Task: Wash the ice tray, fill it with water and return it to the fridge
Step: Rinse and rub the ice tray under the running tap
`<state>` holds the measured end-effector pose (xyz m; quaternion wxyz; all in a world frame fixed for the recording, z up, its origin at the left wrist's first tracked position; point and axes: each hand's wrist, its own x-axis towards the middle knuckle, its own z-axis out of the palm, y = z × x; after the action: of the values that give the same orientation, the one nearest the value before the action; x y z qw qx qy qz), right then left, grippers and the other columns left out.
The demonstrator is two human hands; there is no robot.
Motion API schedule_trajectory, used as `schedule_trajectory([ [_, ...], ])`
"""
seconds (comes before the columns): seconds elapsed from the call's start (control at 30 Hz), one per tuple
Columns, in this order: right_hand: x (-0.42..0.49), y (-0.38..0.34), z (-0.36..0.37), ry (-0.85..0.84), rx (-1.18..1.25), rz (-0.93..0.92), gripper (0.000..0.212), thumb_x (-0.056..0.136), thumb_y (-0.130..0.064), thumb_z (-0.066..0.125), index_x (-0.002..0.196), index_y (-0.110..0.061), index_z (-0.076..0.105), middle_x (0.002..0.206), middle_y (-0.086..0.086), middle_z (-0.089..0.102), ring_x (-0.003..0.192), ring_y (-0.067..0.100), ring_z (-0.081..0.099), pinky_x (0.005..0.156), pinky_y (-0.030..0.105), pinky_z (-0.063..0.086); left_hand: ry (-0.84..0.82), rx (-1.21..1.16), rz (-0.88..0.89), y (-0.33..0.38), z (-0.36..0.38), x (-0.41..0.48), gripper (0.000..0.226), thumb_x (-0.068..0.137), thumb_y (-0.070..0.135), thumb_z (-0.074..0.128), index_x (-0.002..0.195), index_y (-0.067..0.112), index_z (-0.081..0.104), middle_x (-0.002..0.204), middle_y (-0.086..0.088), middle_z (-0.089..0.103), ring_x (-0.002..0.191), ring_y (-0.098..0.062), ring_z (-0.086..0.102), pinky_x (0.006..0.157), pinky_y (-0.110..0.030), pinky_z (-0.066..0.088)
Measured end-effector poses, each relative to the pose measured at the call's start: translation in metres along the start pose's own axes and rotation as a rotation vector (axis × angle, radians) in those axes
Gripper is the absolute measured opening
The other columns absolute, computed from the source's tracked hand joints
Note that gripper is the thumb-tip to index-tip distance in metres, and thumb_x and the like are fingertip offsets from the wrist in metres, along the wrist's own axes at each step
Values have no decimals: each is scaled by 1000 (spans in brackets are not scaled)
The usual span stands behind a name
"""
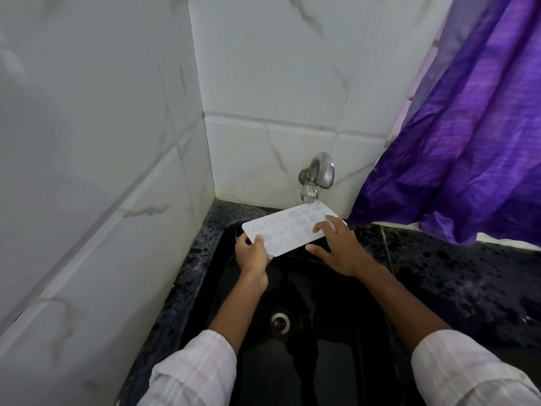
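A white ice tray (288, 228) with several round cells is held level over the black sink (322, 288), its far right corner under the metal tap (317, 175). Water runs from the tap onto that corner. My left hand (251, 254) grips the tray's near left corner, thumb on top and fingers underneath. My right hand (339, 247) lies on the tray's right part with straight fingers touching the cells, and its thumb sticks out below the tray's near edge.
The sink has a metal drain (280, 321) at its bottom. A wet black speckled counter (456, 273) runs to the right. White marble-look tiles (117, 171) form a corner on the left and behind. A purple curtain (468, 142) hangs at the right.
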<state>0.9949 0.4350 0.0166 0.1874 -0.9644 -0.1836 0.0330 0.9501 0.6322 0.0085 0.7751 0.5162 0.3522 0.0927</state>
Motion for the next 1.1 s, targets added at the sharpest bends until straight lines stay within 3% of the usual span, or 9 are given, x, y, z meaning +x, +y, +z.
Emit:
schedule_trajectory([
  [0.17, 4, -1, 1, -35, -22, -1, 42, 90, -59, 52, 126, -39, 45, 157, 9, 16, 147, 32, 10, 116, 62, 18, 2, 12, -1, 1, 0, 5, 36, 103, 10, 49, 139, 10, 50, 125, -12, 63, 97, -24, 66, 70, -36, 58],
  [0.3, 6, -2, 2, -43, -102, 6, 51, 90, -60, 51, 136, -39, 45, 158, 10, 14, 147, 32, 8, 115, 62, 19, 3, 15, -12, 0, 0, 6, 35, 103, 10, 49, 138, 12, 50, 125, -11, 63, 99, -25, 66, 69, -35, 58],
  [0.53, 7, -3, 5, -36, -90, 0, 53, 88, -57, 58, 135, -33, 48, 157, 14, 16, 145, 37, 8, 112, 59, 28, 5, 21, -19, -3, 1, 6, 37, 103, 9, 47, 140, 13, 48, 127, -11, 61, 101, -26, 66, 67, -35, 57],
  [0.7, 10, -3, 5, -122, -154, 2, 64, 86, -56, 63, 141, -35, 39, 159, 13, 7, 147, 39, -1, 112, 64, 26, 10, 31, -20, -6, 1, 7, 38, 103, 8, 46, 141, 12, 47, 128, -12, 61, 98, -24, 65, 62, -31, 55],
  [1.1, 5, -14, 8, -129, -178, 34, 71, 85, -44, 70, 144, -30, 35, 160, 12, 4, 148, 40, -5, 112, 56, 32, 20, 41, -18, -11, 0, 6, 39, 102, 6, 45, 140, 13, 48, 123, -9, 61, 97, -24, 66, 68, -34, 57],
])
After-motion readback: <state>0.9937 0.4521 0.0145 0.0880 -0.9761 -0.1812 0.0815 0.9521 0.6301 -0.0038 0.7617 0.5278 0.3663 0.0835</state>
